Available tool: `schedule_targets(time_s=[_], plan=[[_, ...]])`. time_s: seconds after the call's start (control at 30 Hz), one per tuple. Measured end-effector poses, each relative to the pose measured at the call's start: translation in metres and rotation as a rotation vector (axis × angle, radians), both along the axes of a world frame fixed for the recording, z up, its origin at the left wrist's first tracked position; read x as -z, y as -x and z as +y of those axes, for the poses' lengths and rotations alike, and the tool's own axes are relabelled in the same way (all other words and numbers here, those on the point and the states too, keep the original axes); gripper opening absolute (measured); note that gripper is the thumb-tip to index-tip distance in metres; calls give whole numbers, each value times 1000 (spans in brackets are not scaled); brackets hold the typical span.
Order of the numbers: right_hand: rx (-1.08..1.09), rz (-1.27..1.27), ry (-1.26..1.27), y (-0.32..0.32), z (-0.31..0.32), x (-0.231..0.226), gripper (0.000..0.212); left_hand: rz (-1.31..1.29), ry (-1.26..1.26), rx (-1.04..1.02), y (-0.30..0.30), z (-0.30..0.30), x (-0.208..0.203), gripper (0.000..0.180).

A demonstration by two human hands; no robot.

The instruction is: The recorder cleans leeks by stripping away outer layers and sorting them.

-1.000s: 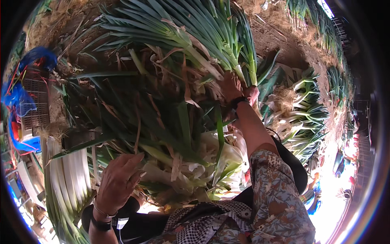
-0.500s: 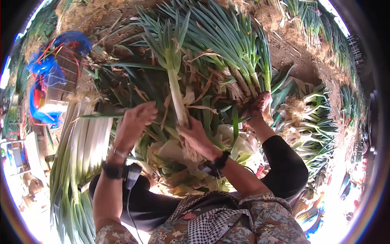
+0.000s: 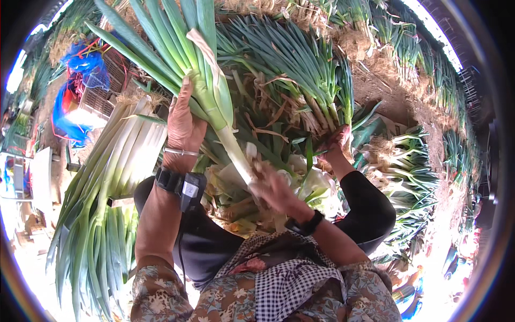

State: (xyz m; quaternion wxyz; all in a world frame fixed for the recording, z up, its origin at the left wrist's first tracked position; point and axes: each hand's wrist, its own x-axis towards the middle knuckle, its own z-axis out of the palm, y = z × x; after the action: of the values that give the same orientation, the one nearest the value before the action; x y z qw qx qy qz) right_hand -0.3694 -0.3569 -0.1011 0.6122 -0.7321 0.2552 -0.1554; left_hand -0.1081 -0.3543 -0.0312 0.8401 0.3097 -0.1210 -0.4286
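Observation:
One big leek (image 3: 232,150) slants across the middle, green leaves fanned out to the upper left and pale stalk pointing down right. My left hand (image 3: 186,121) is closed around it where the leaves meet the stalk, thumb up along the leaf bases. At the stalk's lower end is my right hand (image 3: 276,190), closed about the root end, its fingers blurred by motion. The roots are hidden behind it. Below the stalk lies a heap of stripped leek leaves and pale peelings (image 3: 230,185).
A pile of cleaned leeks (image 3: 115,155) lies at my left, white ends away from me. Ahead, untrimmed leeks (image 3: 300,59) rest near my bare foot (image 3: 337,140). More leeks (image 3: 410,172) lie at right. Blue netting (image 3: 88,70) hangs by a crate (image 3: 99,104) at the far left.
My left hand, empty before, has taken hold of the leek near its leaves. The leek has come closer and tilted leftward. My right hand has moved slightly right and down, staying near the root end.

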Motion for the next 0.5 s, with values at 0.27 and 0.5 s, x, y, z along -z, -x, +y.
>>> schedule_targets(time_s=[0.27, 0.5], plan=[[328, -305, -187, -118, -43, -19, 21, -66, 13, -93, 28, 14, -2, 48], [531, -95, -542, -83, -50, 35, 13, -46, 129, -37, 3, 32, -13, 49]])
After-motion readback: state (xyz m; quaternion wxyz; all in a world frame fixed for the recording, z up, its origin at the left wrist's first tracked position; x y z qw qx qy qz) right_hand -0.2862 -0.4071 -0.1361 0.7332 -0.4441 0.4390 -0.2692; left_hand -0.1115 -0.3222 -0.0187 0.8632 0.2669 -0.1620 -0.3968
